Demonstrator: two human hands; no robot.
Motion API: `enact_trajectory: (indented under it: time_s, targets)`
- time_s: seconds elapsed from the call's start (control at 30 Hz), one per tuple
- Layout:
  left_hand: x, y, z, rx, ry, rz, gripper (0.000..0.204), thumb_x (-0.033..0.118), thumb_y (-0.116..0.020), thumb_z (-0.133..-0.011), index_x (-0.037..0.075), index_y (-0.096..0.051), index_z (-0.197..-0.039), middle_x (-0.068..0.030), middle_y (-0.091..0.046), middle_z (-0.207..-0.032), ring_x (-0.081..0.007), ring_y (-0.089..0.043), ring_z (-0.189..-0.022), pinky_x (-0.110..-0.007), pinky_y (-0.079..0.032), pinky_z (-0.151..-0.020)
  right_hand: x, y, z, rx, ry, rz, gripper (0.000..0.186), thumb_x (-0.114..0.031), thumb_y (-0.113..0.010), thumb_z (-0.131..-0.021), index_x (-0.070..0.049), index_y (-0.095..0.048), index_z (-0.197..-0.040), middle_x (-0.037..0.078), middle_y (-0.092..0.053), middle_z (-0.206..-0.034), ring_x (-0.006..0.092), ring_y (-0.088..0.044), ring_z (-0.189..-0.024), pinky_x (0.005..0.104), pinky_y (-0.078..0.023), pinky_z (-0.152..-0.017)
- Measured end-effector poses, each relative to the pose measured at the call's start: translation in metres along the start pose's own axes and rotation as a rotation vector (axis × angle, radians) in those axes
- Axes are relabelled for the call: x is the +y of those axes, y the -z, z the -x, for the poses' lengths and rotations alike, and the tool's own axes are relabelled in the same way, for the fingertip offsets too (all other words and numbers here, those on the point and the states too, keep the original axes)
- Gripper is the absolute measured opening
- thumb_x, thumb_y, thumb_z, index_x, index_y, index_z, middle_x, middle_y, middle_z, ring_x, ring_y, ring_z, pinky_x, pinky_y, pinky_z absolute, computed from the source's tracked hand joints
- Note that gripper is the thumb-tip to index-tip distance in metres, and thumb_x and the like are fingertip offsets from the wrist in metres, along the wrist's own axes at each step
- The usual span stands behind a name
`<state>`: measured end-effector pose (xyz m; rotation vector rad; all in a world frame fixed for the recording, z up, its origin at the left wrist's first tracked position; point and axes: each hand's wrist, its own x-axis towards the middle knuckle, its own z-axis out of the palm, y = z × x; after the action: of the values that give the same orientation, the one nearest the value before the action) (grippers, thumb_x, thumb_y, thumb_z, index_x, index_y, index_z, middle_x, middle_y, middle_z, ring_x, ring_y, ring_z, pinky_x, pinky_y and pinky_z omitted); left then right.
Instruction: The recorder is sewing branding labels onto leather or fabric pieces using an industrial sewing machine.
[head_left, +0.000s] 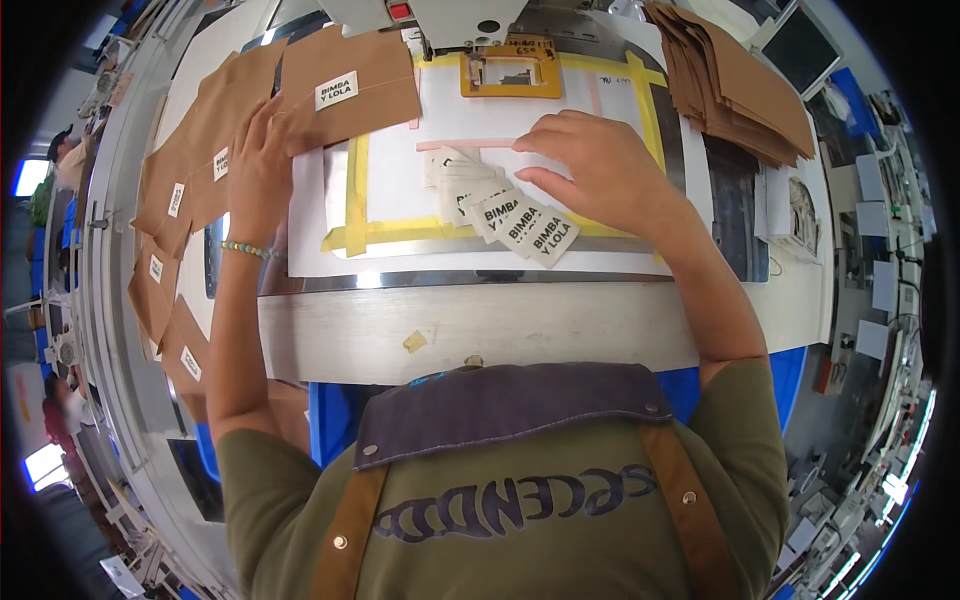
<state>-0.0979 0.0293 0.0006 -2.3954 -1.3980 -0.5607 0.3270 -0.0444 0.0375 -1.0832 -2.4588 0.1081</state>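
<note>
My left hand (262, 150) has its fingers closed on the left edge of a flat brown fabric piece (385, 85), which bears a white label (337, 91) with dark print. This piece reaches over the left part of a white work sheet (400, 195) bordered with yellow tape. My right hand (600, 170) is over the sheet, thumb and forefinger apart, with nothing seen between them. Just left of its thumb lies a fanned pile of loose white labels (510, 215). A yellow frame (510, 70) with a rectangular opening sits beyond, under the machine head (455, 20).
Several labelled brown pieces (205, 140) overlap down the left side. A stack of brown pieces (735, 85) lies at the far right, near a dark screen (797, 48). The pale table edge (480, 320) runs before me, with blue bins (335, 420) below.
</note>
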Motion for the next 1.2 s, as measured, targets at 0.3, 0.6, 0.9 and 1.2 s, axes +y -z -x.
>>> enact_trajectory:
  time_s: [0.3,0.6,0.9,1.2]
  targets:
    - [0.153,0.022,0.015,-0.305,-0.120,0.709,0.078,0.031,-0.085,-0.094,0.002,-0.052,-0.158,-0.0244,-0.044,-0.169,-0.0436,-0.039,-0.158,-0.050,-0.036,-0.129,-0.026,0.024,0.028,-0.433,-0.140,-0.174,0.051,-0.024,-0.087,-0.086,-0.007,-0.070,-0.130,0.011,-0.067,-0.122,0.0340,-0.073,-0.095,0.0458,-0.058,-0.083]
    - [0.200,-0.009,-0.019,-0.326,-0.350,0.839,0.084,0.023,-0.082,-0.094,0.000,-0.043,-0.164,-0.0202,-0.038,-0.175,-0.0423,-0.031,-0.164,-0.051,-0.031,-0.133,-0.016,0.009,0.047,-0.281,-0.335,-0.451,0.044,-0.020,-0.090,-0.086,-0.001,-0.068,-0.120,0.007,-0.060,-0.118,0.0217,-0.064,-0.081,0.0349,-0.056,-0.076]
    - [0.161,0.003,-0.027,-0.245,-0.263,0.687,0.079,0.027,-0.080,-0.097,0.010,-0.045,-0.166,-0.0156,-0.041,-0.174,-0.0421,-0.031,-0.163,-0.055,-0.028,-0.133,0.040,0.081,0.049,0.271,-0.504,0.117,0.036,-0.027,-0.083,-0.093,-0.011,-0.077,-0.125,0.006,-0.074,-0.127,0.0300,-0.073,-0.102,0.0411,-0.059,-0.087]
    - [0.036,-0.031,-0.033,-0.148,-0.021,0.450,0.051,0.021,-0.071,-0.104,0.003,-0.061,-0.151,-0.0141,-0.059,-0.160,-0.0374,-0.048,-0.153,-0.046,-0.038,-0.127,0.137,0.102,0.088,0.413,-0.535,0.336,0.019,-0.020,-0.080,-0.096,-0.008,-0.081,-0.111,0.009,-0.077,-0.115,0.0306,-0.072,-0.109,0.0414,-0.056,-0.094]
